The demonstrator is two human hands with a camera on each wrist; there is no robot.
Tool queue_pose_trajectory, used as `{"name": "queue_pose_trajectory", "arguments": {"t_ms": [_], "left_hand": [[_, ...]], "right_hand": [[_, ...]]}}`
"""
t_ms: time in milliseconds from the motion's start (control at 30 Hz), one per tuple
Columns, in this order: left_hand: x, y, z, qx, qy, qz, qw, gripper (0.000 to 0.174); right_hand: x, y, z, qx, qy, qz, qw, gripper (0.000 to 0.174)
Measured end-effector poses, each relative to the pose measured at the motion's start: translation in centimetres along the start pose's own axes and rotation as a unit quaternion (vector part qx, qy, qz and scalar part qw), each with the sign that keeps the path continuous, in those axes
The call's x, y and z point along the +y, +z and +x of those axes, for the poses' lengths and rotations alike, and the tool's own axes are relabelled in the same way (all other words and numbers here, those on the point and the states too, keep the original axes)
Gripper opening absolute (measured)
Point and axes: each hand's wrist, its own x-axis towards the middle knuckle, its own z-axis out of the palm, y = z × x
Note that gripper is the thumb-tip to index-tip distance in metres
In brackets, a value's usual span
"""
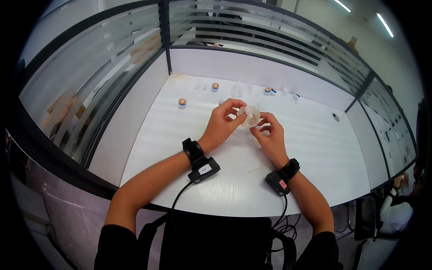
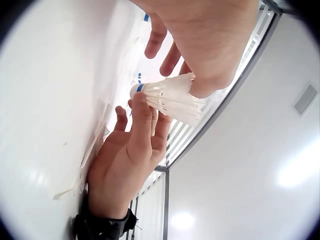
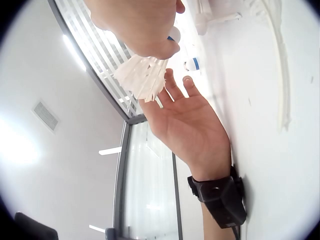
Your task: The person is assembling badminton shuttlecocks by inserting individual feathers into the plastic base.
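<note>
A white feather shuttlecock (image 1: 250, 116) is held above the white table between both hands. In the left wrist view its cork base with a blue band (image 2: 137, 90) points left and its feather skirt (image 2: 181, 102) spreads right. My right hand (image 1: 273, 137) pinches it near the cork, thumb and fingers around the base. At the skirt's open edge my left hand (image 1: 221, 122) pinches the feathers, its other fingers loosely extended. From the right wrist view, the skirt (image 3: 141, 77) partly covers the left hand (image 3: 192, 127), and the right hand (image 3: 137, 22) partly hides the cork.
Round blue-banded pieces with tan tops (image 1: 182, 102) stand farther back on the table (image 1: 216, 184). White feather scraps (image 1: 180, 76) lie in the back left corner. A loose feather shaft (image 1: 256, 170) is near the right wrist. Low partition walls (image 1: 265, 67) enclose the table.
</note>
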Motion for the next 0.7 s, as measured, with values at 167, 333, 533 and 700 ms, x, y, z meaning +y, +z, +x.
{"name": "queue_pose_trajectory", "arguments": {"t_ms": [167, 333, 533, 700], "left_hand": [[-0.6, 0.0, 0.3, 0.007, 0.037, 0.021, 0.999, 0.021], [-0.7, 0.1, 0.2, 0.017, 0.063, 0.034, 0.997, 0.013], [-0.4, 0.1, 0.2, 0.027, 0.075, 0.004, 0.997, 0.010], [0.1, 0.1, 0.1, 0.033, 0.074, -0.014, 0.997, 0.010]], "right_hand": [[0.0, 0.0, 0.1, 0.013, -0.003, -0.006, 1.000, 0.039], [0.3, 0.1, 0.0, 0.021, -0.003, -0.013, 1.000, 0.037], [1.4, 0.2, 0.1, 0.009, 0.012, -0.002, 1.000, 0.037], [1.1, 0.1, 0.1, -0.002, 0.022, -0.020, 1.000, 0.036]]}}
